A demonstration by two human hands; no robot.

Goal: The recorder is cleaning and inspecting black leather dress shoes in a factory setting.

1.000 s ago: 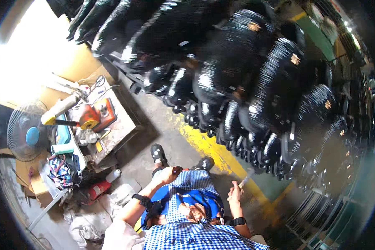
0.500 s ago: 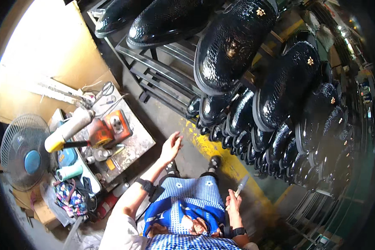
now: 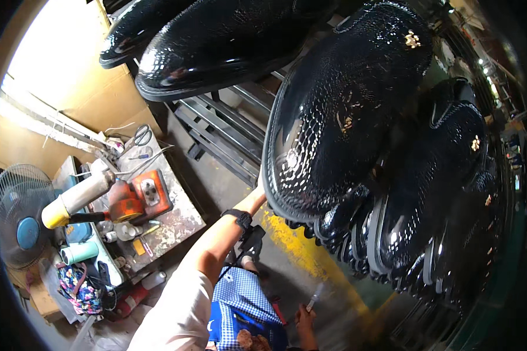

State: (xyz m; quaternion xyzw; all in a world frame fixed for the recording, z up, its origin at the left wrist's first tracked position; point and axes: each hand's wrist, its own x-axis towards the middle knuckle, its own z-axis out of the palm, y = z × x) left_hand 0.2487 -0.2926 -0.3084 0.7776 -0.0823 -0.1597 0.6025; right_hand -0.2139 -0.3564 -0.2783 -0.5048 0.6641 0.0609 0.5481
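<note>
My left hand (image 3: 260,194) reaches forward to a large glossy black shoe (image 3: 339,117) with a textured upper and a small gold ornament. The hand is at the shoe's toe, near its sole, and the shoe hides the fingers. Low in the view, my right hand (image 3: 304,319) is closed around a slim tool (image 3: 315,297) with a pale, flat, blade-like end, blurred here. Beside the first shoe, to the right, is another black shoe (image 3: 427,175) with a gold ornament.
More black shoes stand in rows below and at upper left (image 3: 216,47), by a dark metal rack (image 3: 216,131). To the left, a worktable (image 3: 184,219) carries an orange device (image 3: 149,193), a heat gun (image 3: 79,202) and scissors (image 3: 142,135). A fan (image 3: 23,210) stands beyond.
My left hand has gone forward and up to the large shoe, which now looks closer. My right hand has moved lower and to the left, still holding the tool.
</note>
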